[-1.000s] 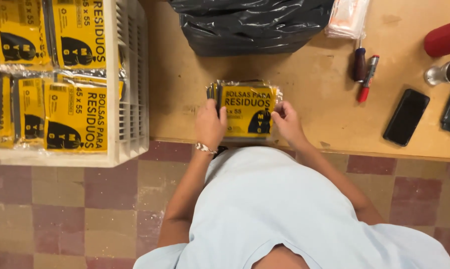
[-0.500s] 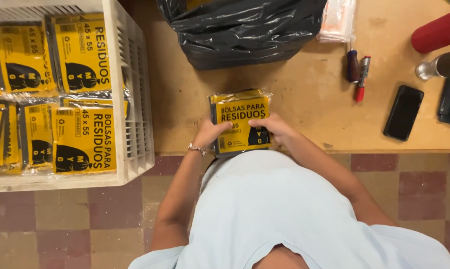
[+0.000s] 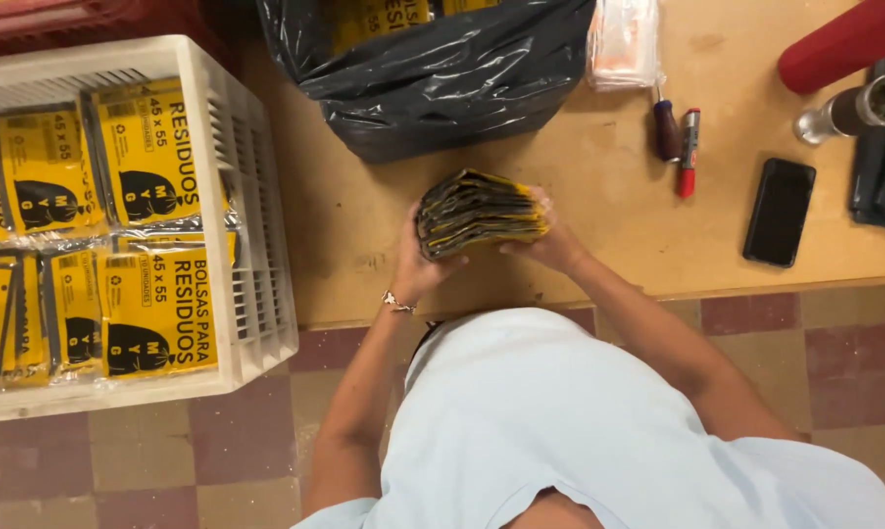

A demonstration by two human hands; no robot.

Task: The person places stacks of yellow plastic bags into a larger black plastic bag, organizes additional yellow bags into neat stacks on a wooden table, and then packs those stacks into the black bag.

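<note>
both hands, left hand (image 3: 415, 263) and right hand (image 3: 550, 243), grip a stack of yellow packets (image 3: 480, 212) edge-up over the wooden table (image 3: 364, 211).

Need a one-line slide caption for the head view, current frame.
Both hands, left hand and right hand, grip a stack of yellow-and-black packets on edge over a wooden table, beside a white crate.

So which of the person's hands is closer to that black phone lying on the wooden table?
The right hand. It grips the right end of the yellow-and-black packet stack, on the side toward the flat black phone. The left hand holds the stack's far end, farther off.
</note>
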